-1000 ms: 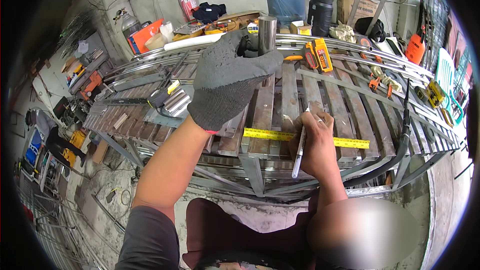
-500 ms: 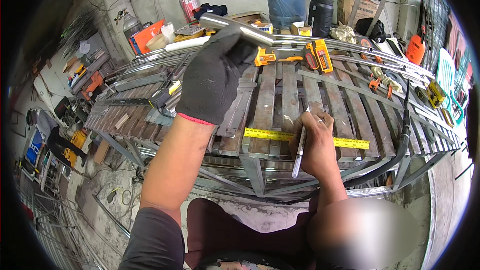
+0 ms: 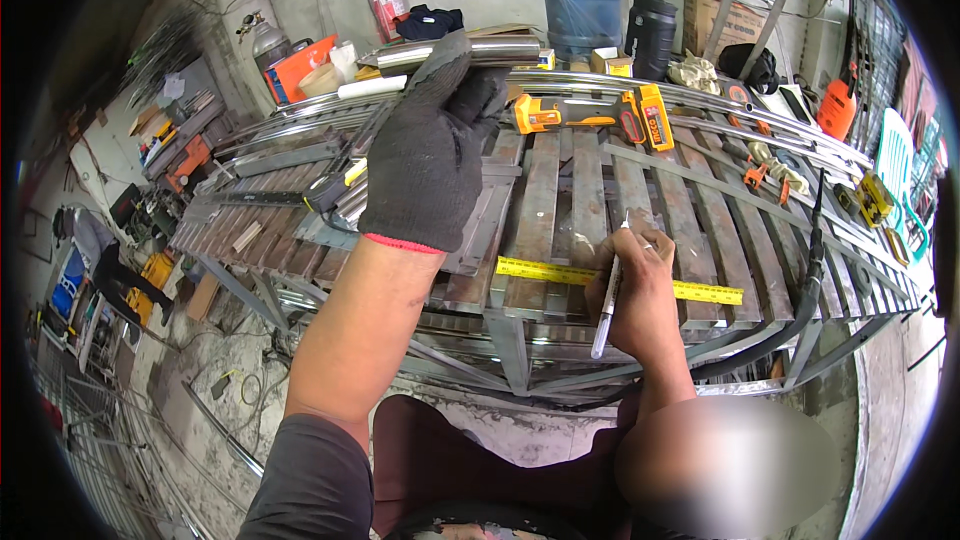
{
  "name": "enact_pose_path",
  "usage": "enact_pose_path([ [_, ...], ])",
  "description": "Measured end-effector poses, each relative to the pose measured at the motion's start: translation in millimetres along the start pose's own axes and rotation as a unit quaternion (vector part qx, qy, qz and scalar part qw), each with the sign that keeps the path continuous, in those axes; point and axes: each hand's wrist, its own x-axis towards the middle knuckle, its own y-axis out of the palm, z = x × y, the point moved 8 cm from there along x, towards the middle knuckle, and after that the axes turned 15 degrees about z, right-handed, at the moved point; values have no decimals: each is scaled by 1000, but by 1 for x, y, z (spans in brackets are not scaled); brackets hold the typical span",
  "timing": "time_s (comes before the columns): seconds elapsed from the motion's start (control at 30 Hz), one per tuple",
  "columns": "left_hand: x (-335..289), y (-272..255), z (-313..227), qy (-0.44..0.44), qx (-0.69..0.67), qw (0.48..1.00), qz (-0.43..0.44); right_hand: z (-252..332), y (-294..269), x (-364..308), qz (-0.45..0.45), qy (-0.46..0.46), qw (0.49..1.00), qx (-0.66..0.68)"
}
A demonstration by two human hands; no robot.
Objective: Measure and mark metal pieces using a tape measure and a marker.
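In a dark work glove with a red cuff, my left hand (image 3: 425, 175) is closed around a short, shiny metal tube (image 3: 505, 50). It lifts the tube nearly level above the back of the slatted metal bench (image 3: 535, 235). My bare right hand (image 3: 645, 290) grips a slim white-and-silver pen (image 3: 604, 318), its tip pointing up and away from me. Below that hand lies a yellow measuring strip (image 3: 710, 293), stretched across the slats near the bench's front edge. The hand covers the strip's middle part.
An orange-and-black cordless power tool (image 3: 595, 120) lies behind my right hand. Long shiny tubes (image 3: 690, 90) run along the bench's back. A black cable (image 3: 800, 290) hangs over the right front. Another person (image 3: 95, 250) bends down at far left.
The metal tube has turned from a downward slant to nearly level in my left hand. My right hand stays over the measuring strip with the pen; the whole view has shifted slightly.
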Motion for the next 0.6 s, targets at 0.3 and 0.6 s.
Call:
enact_pose_path([
  [0.3, -7, 8, -6, 25, 184, 982, 39, 2, 0, 0, 8, 4, 1000, 0],
  [0.6, -5, 4, 0, 20, 232, 972, 39, 2, -2, 0, 8, -16, 1000, 5],
])
